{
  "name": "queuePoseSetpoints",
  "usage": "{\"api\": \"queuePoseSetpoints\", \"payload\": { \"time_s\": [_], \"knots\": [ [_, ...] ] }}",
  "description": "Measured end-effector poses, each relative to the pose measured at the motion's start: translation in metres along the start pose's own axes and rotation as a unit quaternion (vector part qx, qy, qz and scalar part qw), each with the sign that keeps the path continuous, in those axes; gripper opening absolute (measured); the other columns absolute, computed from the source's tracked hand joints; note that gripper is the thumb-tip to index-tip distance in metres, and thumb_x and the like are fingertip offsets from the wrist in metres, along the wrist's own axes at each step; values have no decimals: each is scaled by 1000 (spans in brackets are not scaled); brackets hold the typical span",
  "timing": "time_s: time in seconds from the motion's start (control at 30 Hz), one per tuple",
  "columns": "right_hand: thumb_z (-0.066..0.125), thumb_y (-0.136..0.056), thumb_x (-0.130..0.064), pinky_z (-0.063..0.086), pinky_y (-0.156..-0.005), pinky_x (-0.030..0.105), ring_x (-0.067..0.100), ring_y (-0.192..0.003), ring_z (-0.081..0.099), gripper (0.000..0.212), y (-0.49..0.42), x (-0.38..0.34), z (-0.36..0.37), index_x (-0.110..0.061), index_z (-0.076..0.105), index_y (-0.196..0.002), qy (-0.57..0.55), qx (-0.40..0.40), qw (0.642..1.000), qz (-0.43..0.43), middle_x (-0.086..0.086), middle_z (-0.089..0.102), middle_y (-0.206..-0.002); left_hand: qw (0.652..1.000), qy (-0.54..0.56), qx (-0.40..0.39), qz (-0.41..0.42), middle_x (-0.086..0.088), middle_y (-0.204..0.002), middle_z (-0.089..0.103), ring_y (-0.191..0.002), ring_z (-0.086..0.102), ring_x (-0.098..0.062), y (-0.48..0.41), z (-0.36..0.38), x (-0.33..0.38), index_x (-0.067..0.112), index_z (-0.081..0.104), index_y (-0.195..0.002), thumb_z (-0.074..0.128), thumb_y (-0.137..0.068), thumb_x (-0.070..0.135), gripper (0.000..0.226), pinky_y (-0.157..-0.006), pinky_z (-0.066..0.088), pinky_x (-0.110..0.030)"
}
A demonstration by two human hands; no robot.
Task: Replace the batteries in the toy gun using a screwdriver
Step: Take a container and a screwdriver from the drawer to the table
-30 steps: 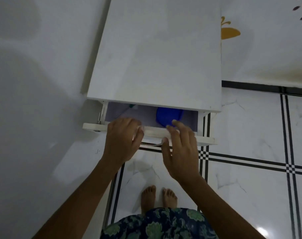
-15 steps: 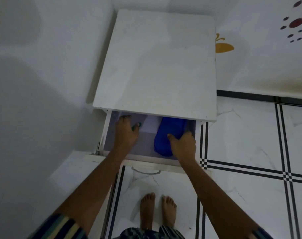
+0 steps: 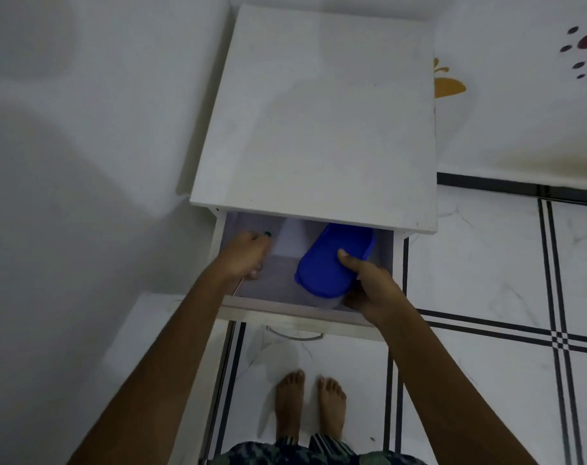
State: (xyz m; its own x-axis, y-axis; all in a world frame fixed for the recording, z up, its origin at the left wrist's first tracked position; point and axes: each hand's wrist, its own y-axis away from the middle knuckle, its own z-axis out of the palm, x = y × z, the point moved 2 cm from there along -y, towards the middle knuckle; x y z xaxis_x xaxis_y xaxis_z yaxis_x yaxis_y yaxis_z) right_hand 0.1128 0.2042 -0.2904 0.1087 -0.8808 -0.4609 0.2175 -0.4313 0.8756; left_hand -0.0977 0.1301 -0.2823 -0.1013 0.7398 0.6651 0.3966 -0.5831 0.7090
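Both of your hands are inside the pulled-out white drawer (image 3: 295,313) of the small white marble-patterned cabinet (image 3: 318,122). Your right hand (image 3: 369,290) is clamped on the near end of a blue-lidded oblong plastic box (image 3: 332,263): the thumb lies across the lid, the other fingers wrap under the near right edge, and the box tilts with its far end under the cabinet top. Your left hand (image 3: 248,255) is curled closed at the drawer's left side, with a small green-tipped object (image 3: 268,234) showing just past the fingertips; whether those fingers have hold of it, you cannot tell from here. The curved metal drawer handle (image 3: 295,334) sits nearer you than both wrists, above the white tiled floor (image 3: 486,270). No toy gun shows in view.
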Motion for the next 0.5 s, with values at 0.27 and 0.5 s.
{"api": "queuePoseSetpoints", "payload": {
  "time_s": [0.27,0.5],
  "knots": [
    [77,-76,-29,57,-84,44,32,-107,66,47,87,26,-14,-10,61,-116,-8,-86,995,46,14,71,-113,971,110,13,-212,-15,-90,64,-82,63,-27,117,7,-59,9,54,-87,40,-101,29,28,-75,58,-44],
    [68,-84,-25,59,-85,44,26,-105,69,36,101,29,-13,-9,65,-116,-34,-110,993,-38,7,72,-115,925,344,104,-123,-17,-121,54,-120,50,-26,95,32,-69,3,57,-107,46,-100,26,27,-99,45,-53]
  ]
}}
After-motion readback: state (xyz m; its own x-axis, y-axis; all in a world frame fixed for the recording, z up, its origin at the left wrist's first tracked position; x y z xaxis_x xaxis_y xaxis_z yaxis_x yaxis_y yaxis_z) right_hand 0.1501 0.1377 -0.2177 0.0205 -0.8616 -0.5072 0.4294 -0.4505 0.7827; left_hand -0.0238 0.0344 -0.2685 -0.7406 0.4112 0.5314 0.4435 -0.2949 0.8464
